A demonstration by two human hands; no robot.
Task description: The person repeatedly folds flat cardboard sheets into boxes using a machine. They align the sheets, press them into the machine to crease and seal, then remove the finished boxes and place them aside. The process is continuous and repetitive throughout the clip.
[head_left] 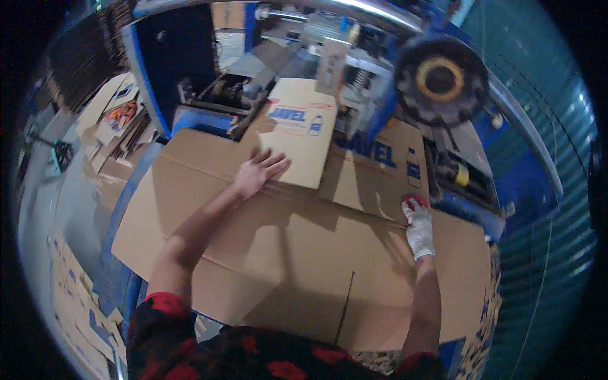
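A flattened cardboard box (pixel 373 171) with blue and red print and a bottle picture lies across a machine's worktable. One lighter printed flap (pixel 297 133) stands out at its left, pushed under the machine head. My bare left hand (pixel 261 172) rests on the flap's left edge with its fingers stretched out. My right hand (pixel 418 228), in a white glove with red fingertips, has its fingers curled at the box's lower right corner. Beneath and nearer to me spreads a wide plain brown cardboard sheet (pixel 304 253), creased and with a narrow slot.
A dark handwheel (pixel 440 79) stands at the upper right beside a blue machine frame (pixel 519 142). A metal bar (pixel 373 9) crosses the top. Cardboard scraps (pixel 117 136) are piled at the left, with more offcuts (pixel 79 297) on the floor. Corrugated green sheeting (pixel 551 266) borders the right.
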